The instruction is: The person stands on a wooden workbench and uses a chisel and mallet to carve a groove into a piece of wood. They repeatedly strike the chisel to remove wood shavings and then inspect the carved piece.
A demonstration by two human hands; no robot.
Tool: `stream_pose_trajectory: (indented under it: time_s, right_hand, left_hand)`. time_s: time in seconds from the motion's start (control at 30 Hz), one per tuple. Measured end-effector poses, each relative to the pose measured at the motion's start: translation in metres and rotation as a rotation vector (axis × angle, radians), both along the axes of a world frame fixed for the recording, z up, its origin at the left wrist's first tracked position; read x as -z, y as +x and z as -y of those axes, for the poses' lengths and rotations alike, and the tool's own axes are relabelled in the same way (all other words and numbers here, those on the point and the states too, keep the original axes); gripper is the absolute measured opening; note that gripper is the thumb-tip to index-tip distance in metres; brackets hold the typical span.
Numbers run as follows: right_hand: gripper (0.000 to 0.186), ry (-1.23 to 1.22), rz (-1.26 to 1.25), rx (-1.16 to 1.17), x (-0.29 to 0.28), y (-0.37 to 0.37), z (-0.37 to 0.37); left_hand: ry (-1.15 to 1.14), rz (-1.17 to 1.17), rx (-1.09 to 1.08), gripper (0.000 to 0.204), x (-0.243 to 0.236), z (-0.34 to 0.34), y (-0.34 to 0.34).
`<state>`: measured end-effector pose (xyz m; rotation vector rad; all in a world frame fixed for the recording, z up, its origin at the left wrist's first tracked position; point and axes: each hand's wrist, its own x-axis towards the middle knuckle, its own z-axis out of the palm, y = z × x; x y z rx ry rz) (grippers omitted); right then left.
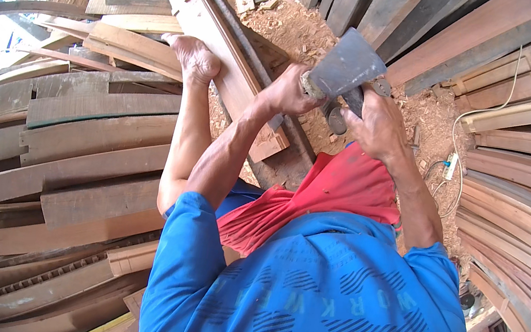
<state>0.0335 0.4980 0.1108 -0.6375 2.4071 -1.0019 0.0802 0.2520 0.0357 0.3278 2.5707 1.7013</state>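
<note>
My right hand (378,124) is closed around the dark handle of a hand tool with a broad, flat grey head (350,62); whether it is a mallet or a hatchet I cannot tell. Close beside it, my left hand (287,90) is wrapped around a chisel, whose frayed handle end (313,85) sticks out by the grey head. The chisel's blade (275,123) shows below the fist, over a reddish board (225,46) with a grooved edge. This board slants away from me alongside a dark beam (296,144). My bare left foot (196,58) is against its left side.
Stacked planks (94,161) fill the left side. More boards (513,210) line the right, and thick timbers (430,26) stand at the far side. Wood shavings (286,28) cover the floor. A pale cable (460,126) runs to a power strip (451,166) on the right.
</note>
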Motion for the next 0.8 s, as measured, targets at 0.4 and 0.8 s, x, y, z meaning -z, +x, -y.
stream_pose_trajectory:
  time_s: [0.4, 0.8]
  right_hand:
    - [0.045, -0.340, -0.141, 0.567, -0.010, -0.048, -0.009]
    - [0.035, -0.326, 0.351, 0.230, 0.002, 0.011, -0.009]
  left_hand:
    - [-0.184, 0.228, -0.024, 0.030, -0.005, -0.011, -0.009]
    - [-0.090, 0.148, -0.239, 0.026, -0.026, 0.016, 0.028]
